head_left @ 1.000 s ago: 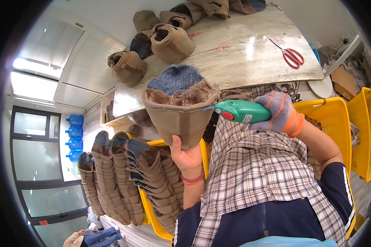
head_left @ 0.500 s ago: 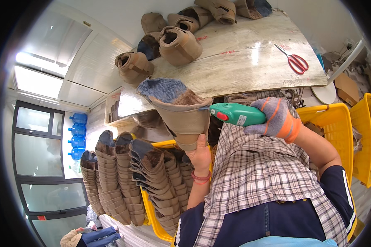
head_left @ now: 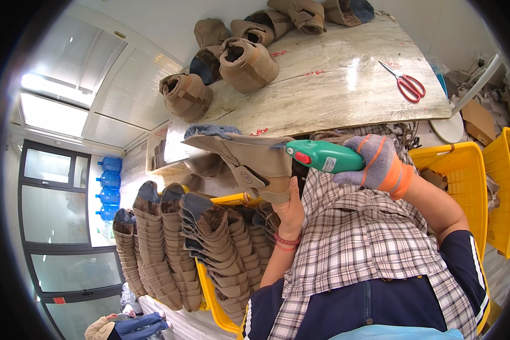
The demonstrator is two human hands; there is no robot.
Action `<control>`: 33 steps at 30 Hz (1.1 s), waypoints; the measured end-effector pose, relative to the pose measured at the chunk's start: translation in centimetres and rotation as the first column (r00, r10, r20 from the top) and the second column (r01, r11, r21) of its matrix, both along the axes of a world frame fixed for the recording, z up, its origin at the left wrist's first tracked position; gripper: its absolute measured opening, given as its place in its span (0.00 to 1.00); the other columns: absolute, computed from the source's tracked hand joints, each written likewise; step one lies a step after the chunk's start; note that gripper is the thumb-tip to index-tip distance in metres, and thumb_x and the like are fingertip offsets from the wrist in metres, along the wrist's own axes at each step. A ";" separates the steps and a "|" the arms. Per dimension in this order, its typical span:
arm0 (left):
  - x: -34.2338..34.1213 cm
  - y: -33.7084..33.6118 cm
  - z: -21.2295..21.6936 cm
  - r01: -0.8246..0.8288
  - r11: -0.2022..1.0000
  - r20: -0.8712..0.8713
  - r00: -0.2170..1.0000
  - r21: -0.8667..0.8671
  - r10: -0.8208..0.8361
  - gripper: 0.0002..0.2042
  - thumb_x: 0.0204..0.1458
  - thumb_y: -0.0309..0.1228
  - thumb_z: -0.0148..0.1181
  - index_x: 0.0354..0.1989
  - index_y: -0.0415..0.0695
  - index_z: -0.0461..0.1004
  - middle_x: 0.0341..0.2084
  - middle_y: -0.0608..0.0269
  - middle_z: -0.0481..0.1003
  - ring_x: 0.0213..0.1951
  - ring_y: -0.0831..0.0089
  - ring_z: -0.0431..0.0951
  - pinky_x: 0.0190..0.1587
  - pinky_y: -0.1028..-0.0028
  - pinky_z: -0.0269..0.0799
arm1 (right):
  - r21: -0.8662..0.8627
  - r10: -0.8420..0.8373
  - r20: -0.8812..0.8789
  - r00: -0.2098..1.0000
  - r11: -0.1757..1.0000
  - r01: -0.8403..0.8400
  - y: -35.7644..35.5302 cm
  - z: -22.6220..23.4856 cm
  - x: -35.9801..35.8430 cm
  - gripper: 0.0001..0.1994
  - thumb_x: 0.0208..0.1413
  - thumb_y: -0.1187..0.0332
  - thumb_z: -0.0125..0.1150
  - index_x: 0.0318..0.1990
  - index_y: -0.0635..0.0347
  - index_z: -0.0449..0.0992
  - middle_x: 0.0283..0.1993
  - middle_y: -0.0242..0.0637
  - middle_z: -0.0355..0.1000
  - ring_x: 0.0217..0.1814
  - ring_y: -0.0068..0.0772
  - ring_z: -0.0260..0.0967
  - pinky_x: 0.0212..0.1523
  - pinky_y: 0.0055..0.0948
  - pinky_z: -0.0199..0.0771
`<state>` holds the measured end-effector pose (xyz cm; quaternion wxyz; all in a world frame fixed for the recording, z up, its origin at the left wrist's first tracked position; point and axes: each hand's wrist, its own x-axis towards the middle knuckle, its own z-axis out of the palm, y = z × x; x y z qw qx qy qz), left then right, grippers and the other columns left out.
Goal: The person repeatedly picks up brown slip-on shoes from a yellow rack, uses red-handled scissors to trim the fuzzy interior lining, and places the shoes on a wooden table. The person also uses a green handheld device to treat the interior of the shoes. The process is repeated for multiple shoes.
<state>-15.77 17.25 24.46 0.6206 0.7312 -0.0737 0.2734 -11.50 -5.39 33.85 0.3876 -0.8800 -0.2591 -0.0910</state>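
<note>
My bare left hand (head_left: 290,208) grips a beige shoe upper (head_left: 258,164) from below, its thumb along the fabric. A grey-blue fuzzy lining shows at the upper's wide far-left end, and a dark tab with a round badge is on its side. In my right hand (head_left: 377,164), gloved in grey and orange with the fingers wrapped round, is a green handheld electric tool (head_left: 334,157) with a red button. The tool's front end meets the right end of the upper's top edge; its working tip is hidden there.
Several fur-lined uppers (head_left: 248,65) stand on the wooden table (head_left: 323,96), with red-handled scissors (head_left: 409,85) at its right. Tall stacks of uppers (head_left: 153,249) fill the left side, by a yellow basket (head_left: 209,289). More yellow baskets (head_left: 456,170) stand right. A person (head_left: 127,327) is at lower left.
My left hand has turned the shoe upper and shifted slightly right. The badge side now shows and less of the lining is visible. The green tool stays nearly in place.
</note>
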 end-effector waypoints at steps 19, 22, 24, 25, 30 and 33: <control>1.7 0.0 -1.0 -0.176 0.606 0.186 0.982 0.776 0.047 0.21 0.48 0.17 0.55 0.53 0.41 0.73 0.55 0.49 0.68 0.57 0.50 0.67 0.60 0.57 0.58 | 0.157 -0.124 -0.395 0.910 0.967 0.200 0.2 1.4 -0.6 0.31 0.42 0.44 0.71 0.39 0.66 0.75 0.22 0.43 0.74 0.22 0.31 0.75 0.25 0.27 0.73; 1.2 -0.2 -0.9 -0.073 0.616 0.104 0.994 0.784 -0.015 0.23 0.46 0.15 0.52 0.54 0.42 0.73 0.57 0.50 0.67 0.59 0.50 0.64 0.62 0.57 0.54 | 0.162 -0.139 -0.400 0.906 0.962 0.219 -0.2 1.3 -0.3 0.31 0.43 0.44 0.70 0.40 0.66 0.75 0.22 0.42 0.74 0.22 0.29 0.74 0.24 0.26 0.73; 0.8 -0.1 -1.3 -0.016 0.579 0.051 0.998 0.815 -0.044 0.27 0.43 0.12 0.46 0.55 0.42 0.72 0.59 0.53 0.65 0.62 0.52 0.59 0.66 0.58 0.48 | 0.202 -0.138 -0.405 0.904 0.950 0.236 -0.4 1.1 0.0 0.30 0.43 0.44 0.70 0.40 0.66 0.76 0.21 0.41 0.74 0.22 0.27 0.74 0.24 0.26 0.72; 0.6 -0.2 -1.4 0.026 0.614 0.020 0.997 0.789 -0.068 0.26 0.44 0.13 0.46 0.54 0.42 0.73 0.58 0.53 0.65 0.62 0.52 0.60 0.66 0.58 0.48 | 0.218 -0.138 -0.423 0.895 0.944 0.248 -0.6 1.3 0.1 0.30 0.43 0.44 0.70 0.40 0.67 0.76 0.21 0.40 0.74 0.22 0.26 0.74 0.24 0.25 0.72; -0.6 0.0 -1.6 0.297 0.910 -0.183 0.950 0.289 -0.252 0.18 0.50 0.17 0.50 0.51 0.39 0.73 0.55 0.52 0.68 0.59 0.54 0.65 0.61 0.57 0.58 | 0.296 -0.193 -0.467 0.863 0.886 0.358 -2.3 1.4 1.7 0.30 0.45 0.44 0.69 0.39 0.67 0.76 0.23 0.37 0.74 0.24 0.23 0.73 0.25 0.24 0.71; -0.5 2.9 1.3 0.273 0.924 -0.316 0.881 -0.268 -0.352 0.15 0.55 0.24 0.55 0.51 0.36 0.71 0.52 0.53 0.70 0.52 0.58 0.72 0.54 0.61 0.68 | 0.185 -0.420 -0.306 0.854 0.854 0.486 -5.0 -0.8 3.1 0.31 0.47 0.41 0.65 0.40 0.66 0.75 0.24 0.40 0.74 0.26 0.27 0.74 0.27 0.27 0.72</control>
